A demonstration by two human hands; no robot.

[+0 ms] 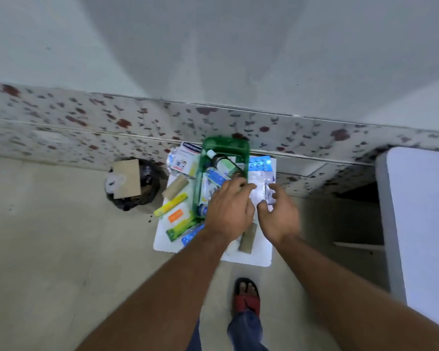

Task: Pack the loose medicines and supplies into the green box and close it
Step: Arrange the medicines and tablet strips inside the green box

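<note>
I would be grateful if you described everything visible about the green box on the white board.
The translucent green plastic box is rectangular and open, with no lid seen on it. It sits on the white board, its far end toward the flowered wall base. Inside lie a dark bottle with a white cap, a blue-and-white tube and other packets. The left hand covers its near right corner; whether it touches the box is unclear.

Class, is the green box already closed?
No, the green box stands open with a bottle and packets visible inside.
</note>
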